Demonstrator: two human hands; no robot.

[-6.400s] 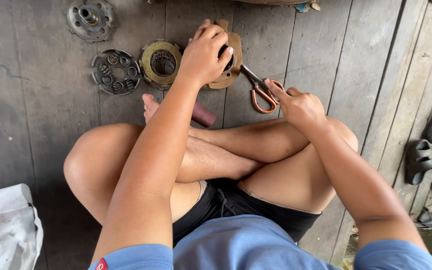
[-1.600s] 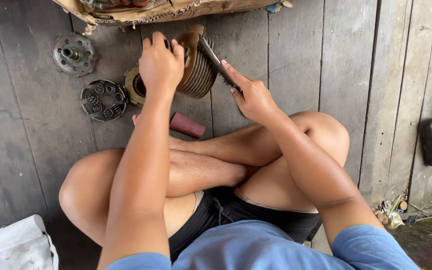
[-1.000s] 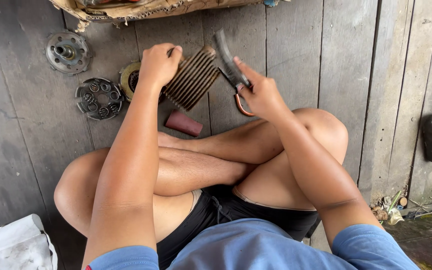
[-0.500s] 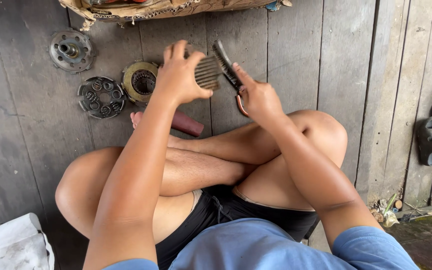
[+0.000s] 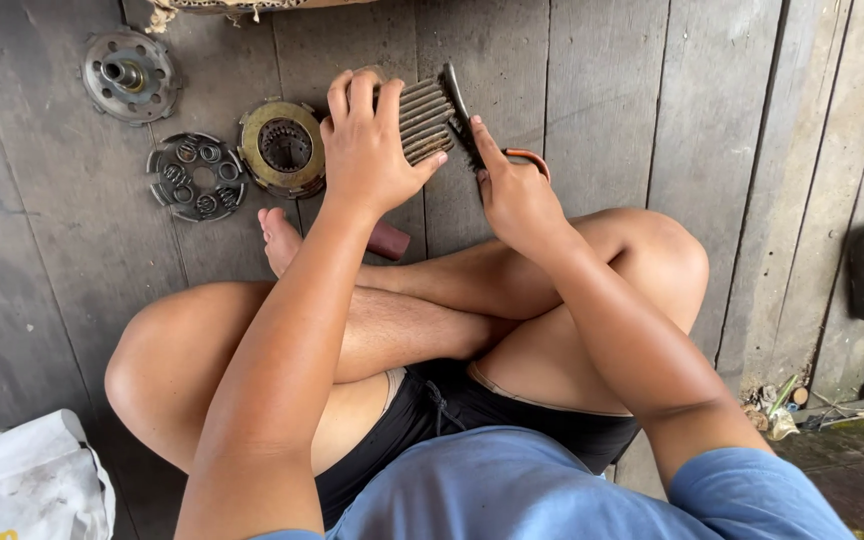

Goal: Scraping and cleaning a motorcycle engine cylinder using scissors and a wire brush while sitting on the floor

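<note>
Grey wooden floor, and I have a ribbed metal stack (image 5: 422, 118) held up between both hands at twelve o'clock.

My left hand (image 5: 367, 150) clamps the stack from its nine o'clock side, fingers (image 5: 352, 95) curled over the top edge and thumb underneath. My right hand (image 5: 514, 195) is closed around the orange handles of the scissors (image 5: 472, 135), their dark blades lying against the stack's three o'clock face. To do this well, I judge I should keep the left grip firm so the ribs stay aligned and work the blade tip gently along one gap, not levering hard. A brass-coloured ring (image 5: 282, 148) lies on the floor at nine o'clock of the stack, a spring plate (image 5: 195, 176) beyond it.
</note>
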